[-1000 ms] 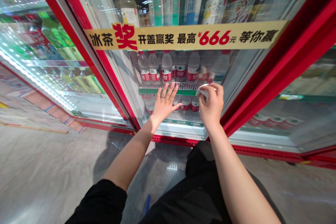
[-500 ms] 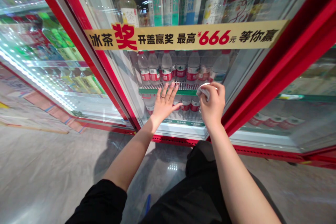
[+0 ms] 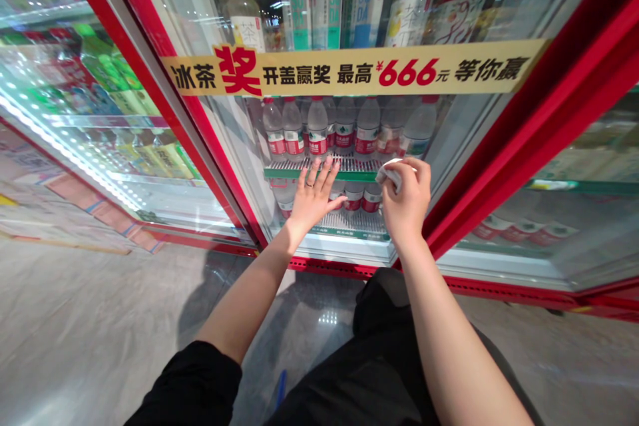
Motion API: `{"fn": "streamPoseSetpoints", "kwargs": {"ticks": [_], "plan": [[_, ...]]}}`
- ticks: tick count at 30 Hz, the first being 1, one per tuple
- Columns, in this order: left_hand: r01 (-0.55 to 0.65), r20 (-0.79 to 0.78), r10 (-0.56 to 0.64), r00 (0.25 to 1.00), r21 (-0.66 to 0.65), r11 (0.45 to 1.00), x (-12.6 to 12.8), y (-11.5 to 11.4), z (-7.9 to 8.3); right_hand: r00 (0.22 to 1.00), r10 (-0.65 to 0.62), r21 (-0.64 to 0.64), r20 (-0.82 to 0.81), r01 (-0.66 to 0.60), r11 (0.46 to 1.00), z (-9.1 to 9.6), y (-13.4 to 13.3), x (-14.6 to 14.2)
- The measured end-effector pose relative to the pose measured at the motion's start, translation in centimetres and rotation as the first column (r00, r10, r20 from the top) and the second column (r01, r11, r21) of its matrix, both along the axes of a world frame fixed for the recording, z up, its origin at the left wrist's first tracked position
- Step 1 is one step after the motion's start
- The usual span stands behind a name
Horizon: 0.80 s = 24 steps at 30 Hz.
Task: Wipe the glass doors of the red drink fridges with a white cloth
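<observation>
My left hand [image 3: 314,196] lies flat and spread against the glass door [image 3: 234,140] of a red-framed drinks fridge, low on the pane. Beside it, my right hand [image 3: 407,203] is closed on a small white cloth [image 3: 390,174] and presses it to the same glass. Behind the pane stand rows of water bottles [image 3: 318,130] on a wire shelf. A yellow banner [image 3: 349,71] with red and black characters runs across the door above both hands.
The door's red frame [image 3: 504,146] slants down on the right, and a second red post [image 3: 164,93] on the left. Neighbouring fridges hold green and yellow drinks [image 3: 124,93]. Taller soda bottles [image 3: 327,3] fill the upper shelf. Grey polished floor [image 3: 100,326] spreads below.
My right hand with the cloth has slid slightly to the right on the glass. My left hand has stayed where it was.
</observation>
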<state>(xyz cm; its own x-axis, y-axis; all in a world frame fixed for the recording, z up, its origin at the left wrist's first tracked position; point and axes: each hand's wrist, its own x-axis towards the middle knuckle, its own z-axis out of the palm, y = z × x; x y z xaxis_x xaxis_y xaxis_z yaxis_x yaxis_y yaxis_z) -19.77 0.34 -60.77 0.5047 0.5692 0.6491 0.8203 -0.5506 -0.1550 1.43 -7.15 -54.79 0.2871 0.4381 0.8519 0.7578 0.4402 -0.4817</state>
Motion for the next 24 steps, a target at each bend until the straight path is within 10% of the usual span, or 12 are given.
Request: {"fn": "streamPoseSetpoints", "kwargs": {"ticks": [24], "plan": [[-0.004, -0.007, 0.004, 1.0, 0.004, 1.0, 0.1, -0.1, 0.1, 0.982, 0.17, -0.074, 0.079, -0.165, 0.984, -1.1, 0.5, -2.4]]}}
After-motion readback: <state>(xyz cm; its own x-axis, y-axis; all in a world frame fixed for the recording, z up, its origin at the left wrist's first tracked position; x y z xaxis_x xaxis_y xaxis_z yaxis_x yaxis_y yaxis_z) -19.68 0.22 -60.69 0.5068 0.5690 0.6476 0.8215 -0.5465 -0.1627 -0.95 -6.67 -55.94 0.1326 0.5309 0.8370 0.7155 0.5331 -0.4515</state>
